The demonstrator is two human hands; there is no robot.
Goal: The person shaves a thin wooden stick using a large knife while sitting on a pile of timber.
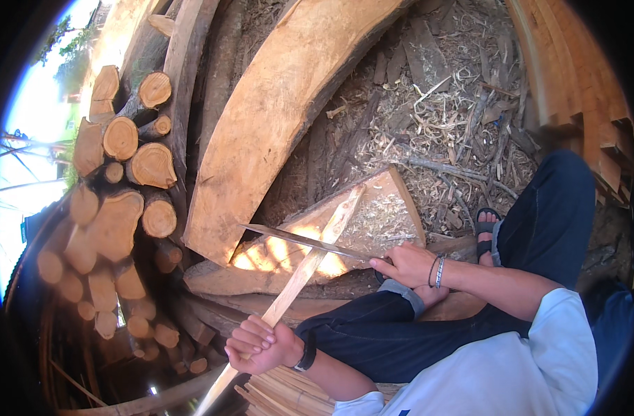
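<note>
My left hand (261,344) is fisted tight on the lower end of a long pale wooden slat (310,263), which leans up across a flat triangular wood slab (393,208) used as a chopping block, tip near the slab's top edge. Right hand (403,263) is closed on the handle of a long steel blade (303,241), edge laid across the slat mid-length. I read this as mid-shaving (chips littered on the slab). Next stroke needs a shallow blade angle, a steady slat, and left fingers kept clear.

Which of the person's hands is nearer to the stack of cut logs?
Left. The left hand grips the wooden strip low down, beside the stack of cut logs; the right hand, holding the long blade, is farther away.
</note>
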